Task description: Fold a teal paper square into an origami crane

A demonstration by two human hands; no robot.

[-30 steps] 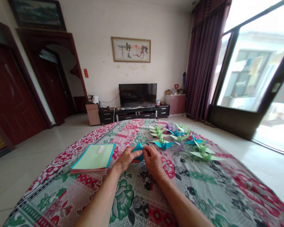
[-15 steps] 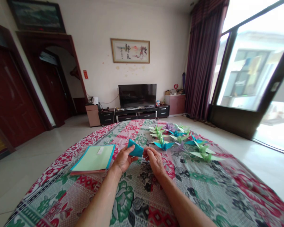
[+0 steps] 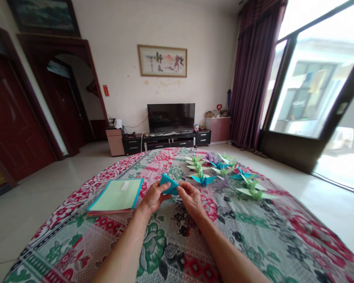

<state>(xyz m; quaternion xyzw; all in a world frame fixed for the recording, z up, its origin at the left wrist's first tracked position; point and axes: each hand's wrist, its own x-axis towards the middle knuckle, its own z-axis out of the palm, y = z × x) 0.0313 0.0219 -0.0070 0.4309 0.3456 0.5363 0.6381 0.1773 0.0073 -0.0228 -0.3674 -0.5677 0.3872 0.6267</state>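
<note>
A small folded piece of blue paper is held above the table between my two hands. My left hand is closed on its left side, thumb on the near face and fingers behind. At the paper's right corner, my right hand pinches it between thumb and fingertips. To the left lies a stack of coloured paper sheets, light green on top with blue edges showing, and a small white strip rests on it. Several folded paper cranes in green, blue and purple, such as a blue crane, stand beyond my right hand.
A patterned cloth covers the round table. Another green crane sits at the right of the group. Past the table are a television on a low black cabinet, a purple curtain and a glass door.
My right hand has moved slightly left and now grips the blue paper's right corner. The paper has tilted and looks more pointed at the top.
</note>
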